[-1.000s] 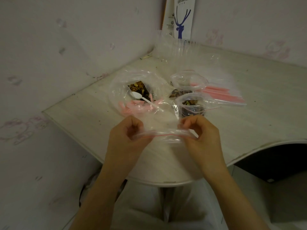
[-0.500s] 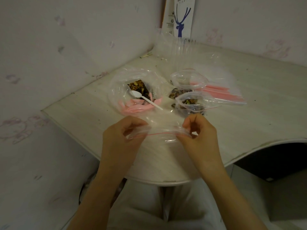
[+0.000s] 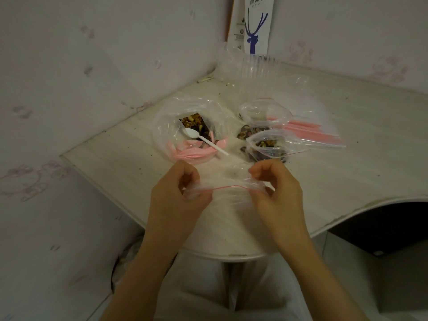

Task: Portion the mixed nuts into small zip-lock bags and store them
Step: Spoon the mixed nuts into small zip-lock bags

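Note:
An empty small zip-lock bag point(image 3: 228, 188) with a red seal line is stretched between my hands above the table's near edge. My left hand point(image 3: 179, 193) pinches its left end and my right hand point(image 3: 276, 193) pinches its right end. Behind them a large clear bag of mixed nuts point(image 3: 192, 126) lies open with a white plastic spoon point(image 3: 203, 140) resting in it. To the right stand two small open bags holding nuts, one nearer point(image 3: 273, 144) and one farther point(image 3: 264, 112).
The pale table point(image 3: 347, 181) fills a wall corner. A flat stack of unused zip-lock bags with pink strips point(image 3: 319, 135) lies right of the filled bags. Clear plastic packaging point(image 3: 252, 68) and a coffee pack with a blue deer point(image 3: 257, 26) sit at the back.
Both hands have shifted slightly lower and apart along the bag's seal, still pinching it; the bag mouth looks a little more pulled.

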